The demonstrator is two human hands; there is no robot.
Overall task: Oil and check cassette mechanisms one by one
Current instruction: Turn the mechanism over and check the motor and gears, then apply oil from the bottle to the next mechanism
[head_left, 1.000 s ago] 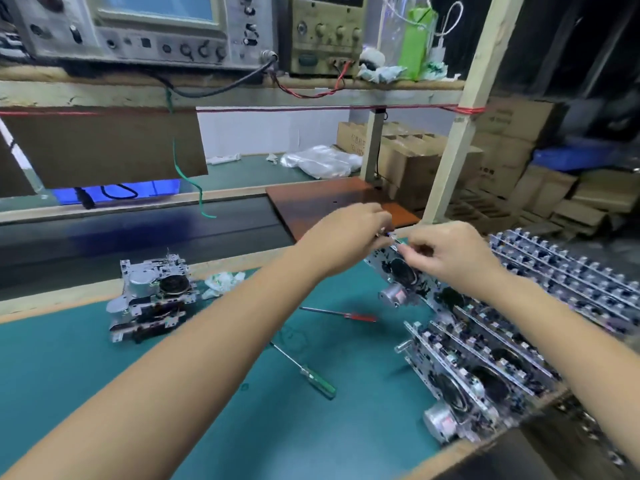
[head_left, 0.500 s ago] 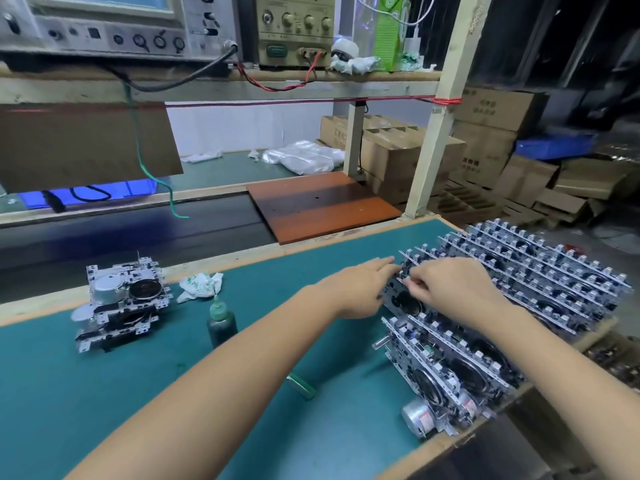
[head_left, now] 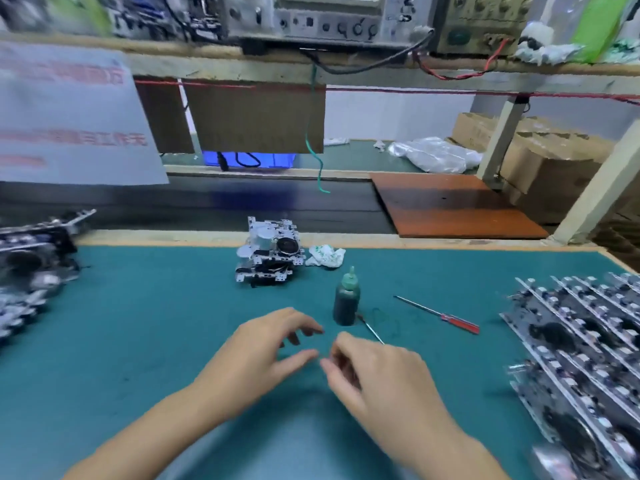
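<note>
Progress is judged as somewhere in the middle, though no count can be taken. Only one view is given, from the head. Over the green counter [head_left: 138, 323], near six o'clock, the left hand [head_left: 256, 355] is seen with fingers loosely spread and nothing in it; the right hand [head_left: 377, 379] is curled, fingertips drawn together — whether something small is pinched cannot be told through the blur. No mechanism is held. At twelve o'clock a single cassette mechanism [head_left: 268, 252] is set apart beside a crumpled cloth [head_left: 325, 256]. The oil bottle [head_left: 346, 299] is stood upright just beyond the hands, a red-handled screwdriver [head_left: 440, 315] to its right. At three o'clock a large stack of mechanisms [head_left: 581, 348] is waiting — presumably untreated; at nine o'clock a second batch [head_left: 31, 265] is lying, blurred.
</note>
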